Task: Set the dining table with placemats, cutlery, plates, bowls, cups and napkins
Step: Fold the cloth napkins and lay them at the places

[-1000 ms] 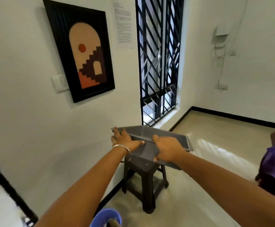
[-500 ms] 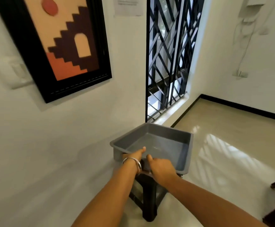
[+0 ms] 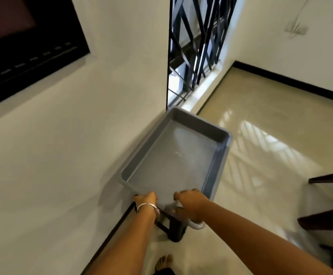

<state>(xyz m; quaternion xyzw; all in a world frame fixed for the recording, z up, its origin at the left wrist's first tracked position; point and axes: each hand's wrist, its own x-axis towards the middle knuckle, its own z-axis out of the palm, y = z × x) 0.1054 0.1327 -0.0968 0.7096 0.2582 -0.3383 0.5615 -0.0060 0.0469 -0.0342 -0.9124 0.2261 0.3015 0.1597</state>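
Note:
An empty grey plastic tray [image 3: 219, 135] lies flat on a small black stool [image 3: 173, 229] against the white wall. My left hand [image 3: 145, 200], with a silver bangle on the wrist, grips the tray's near rim at its left end. Curled over the same near rim further right is my right hand [image 3: 191, 201]. Nothing lies inside the tray. No placemats, cutlery, plates, bowls, cups or napkins are in view.
The white wall [image 3: 62, 155] stands close on the left, with a black picture frame [image 3: 33, 46] high up. A black window grille [image 3: 197, 46] rises beyond the tray. Dark furniture edges [image 3: 330, 199] jut in at the right. My bare foot [image 3: 162, 262] stands on the glossy floor.
The tray has come down from a tilted, lifted position to lie flat on the stool. My view has dropped and moved closer, and both hands have slid to the near rim.

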